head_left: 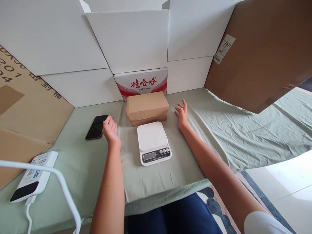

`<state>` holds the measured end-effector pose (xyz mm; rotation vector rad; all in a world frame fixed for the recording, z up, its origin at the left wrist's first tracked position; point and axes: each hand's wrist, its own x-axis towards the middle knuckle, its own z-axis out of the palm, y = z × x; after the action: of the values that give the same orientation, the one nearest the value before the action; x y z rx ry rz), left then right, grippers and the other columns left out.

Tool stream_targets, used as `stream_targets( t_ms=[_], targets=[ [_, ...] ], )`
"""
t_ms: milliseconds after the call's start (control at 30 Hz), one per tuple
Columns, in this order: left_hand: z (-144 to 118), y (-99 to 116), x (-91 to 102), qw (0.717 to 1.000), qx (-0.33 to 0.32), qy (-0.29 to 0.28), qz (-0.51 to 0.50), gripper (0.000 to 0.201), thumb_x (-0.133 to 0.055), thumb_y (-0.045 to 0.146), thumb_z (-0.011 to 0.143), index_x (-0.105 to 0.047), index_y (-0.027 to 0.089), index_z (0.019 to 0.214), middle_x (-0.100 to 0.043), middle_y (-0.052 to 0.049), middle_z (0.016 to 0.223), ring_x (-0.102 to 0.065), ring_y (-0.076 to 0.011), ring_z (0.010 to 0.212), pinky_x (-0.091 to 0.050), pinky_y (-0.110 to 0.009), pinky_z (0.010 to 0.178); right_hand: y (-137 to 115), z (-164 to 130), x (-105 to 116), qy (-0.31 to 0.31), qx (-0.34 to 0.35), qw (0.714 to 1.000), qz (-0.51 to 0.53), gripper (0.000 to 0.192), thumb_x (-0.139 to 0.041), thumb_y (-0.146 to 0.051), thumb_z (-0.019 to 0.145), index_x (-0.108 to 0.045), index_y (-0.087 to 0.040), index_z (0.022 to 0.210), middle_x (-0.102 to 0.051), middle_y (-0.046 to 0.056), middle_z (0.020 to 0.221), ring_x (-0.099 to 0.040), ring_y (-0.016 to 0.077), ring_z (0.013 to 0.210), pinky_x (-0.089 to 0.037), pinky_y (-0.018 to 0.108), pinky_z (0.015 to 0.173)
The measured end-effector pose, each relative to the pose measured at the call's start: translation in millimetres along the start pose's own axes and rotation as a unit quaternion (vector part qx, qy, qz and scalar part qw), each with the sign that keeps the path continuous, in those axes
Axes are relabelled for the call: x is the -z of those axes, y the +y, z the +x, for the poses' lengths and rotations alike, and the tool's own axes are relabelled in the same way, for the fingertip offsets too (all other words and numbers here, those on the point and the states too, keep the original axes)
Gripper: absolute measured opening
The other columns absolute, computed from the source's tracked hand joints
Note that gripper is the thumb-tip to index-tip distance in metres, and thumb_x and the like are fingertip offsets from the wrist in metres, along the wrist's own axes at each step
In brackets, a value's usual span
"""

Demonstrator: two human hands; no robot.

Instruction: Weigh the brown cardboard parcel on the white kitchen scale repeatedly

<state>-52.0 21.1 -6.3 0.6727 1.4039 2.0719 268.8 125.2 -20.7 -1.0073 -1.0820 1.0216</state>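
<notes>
A white kitchen scale (153,138) with a dark display and round buttons lies on the green cloth between my forearms. Just behind it rests a closed brown cardboard box (147,105). My left hand (110,130) is left of the scale with its fingers curled in, and no object shows in it. A black smartphone (96,127) lies flat beside that hand, its right edge partly covered by the fingers. To the right of the box, my right hand (181,113) holds nothing, with its fingers apart.
White panels (131,42) and a box with red lettering (142,81) stand along the back. Large cardboard sheets flank the left (26,113) and right (263,55). A white power bank (36,175) with a cable lies at left; a white curved tube (62,182) crosses the lower left.
</notes>
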Motion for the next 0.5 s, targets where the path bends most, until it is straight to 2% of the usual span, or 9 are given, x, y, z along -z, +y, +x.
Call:
stream_targets(
  t_ms=[133, 233, 367, 500],
  targets=[
    [-3.7, -9.4, -7.3, 0.998, 0.029, -0.063, 0.011, 0.066, -0.035, 0.061, 0.096, -0.064, 0.017, 0.136, -0.052, -0.020, 0.155, -0.048, -0.0250, 0.145, -0.038, -0.041, 0.118, 0.6, -8.6, -9.0, -0.099, 0.028, 0.994, -0.026, 0.071, -0.052, -0.057, 0.088, -0.038, -0.031, 0.153, -0.053, 0.009, 0.151, -0.048, 0.0282, 0.142, -0.042, 0.054, 0.116],
    [-8.4, -20.8, -17.5, 0.992, 0.061, -0.100, 0.035, 0.068, -0.042, 0.064, 0.093, -0.066, 0.016, 0.135, -0.057, -0.021, 0.150, -0.051, -0.0280, 0.143, -0.038, -0.044, 0.118, -1.6, -19.4, -20.6, -0.166, 0.066, 0.983, -0.031, 0.070, -0.053, -0.057, 0.089, -0.041, -0.030, 0.153, -0.054, 0.007, 0.153, -0.048, 0.0282, 0.143, -0.040, 0.052, 0.119],
    [-13.9, -30.1, -24.6, 0.989, 0.047, -0.126, 0.060, 0.069, -0.056, 0.066, 0.087, -0.068, 0.014, 0.131, -0.062, -0.022, 0.143, -0.056, -0.0308, 0.138, -0.040, -0.046, 0.117, -6.0, -28.6, -30.1, -0.185, 0.099, 0.977, -0.037, 0.074, -0.057, -0.057, 0.089, -0.039, -0.029, 0.155, -0.049, 0.005, 0.159, -0.045, 0.0288, 0.145, -0.035, 0.052, 0.123],
    [-25.1, -25.4, -17.3, 0.984, -0.040, -0.155, 0.083, 0.069, -0.060, 0.066, 0.085, -0.068, 0.017, 0.132, -0.065, -0.016, 0.141, -0.057, -0.0292, 0.137, -0.041, -0.044, 0.116, -13.7, -36.0, -28.4, -0.169, 0.139, 0.975, -0.036, 0.082, -0.057, -0.065, 0.089, -0.032, -0.029, 0.158, -0.040, 0.006, 0.165, -0.044, 0.0300, 0.146, -0.038, 0.051, 0.121]
  ],
)
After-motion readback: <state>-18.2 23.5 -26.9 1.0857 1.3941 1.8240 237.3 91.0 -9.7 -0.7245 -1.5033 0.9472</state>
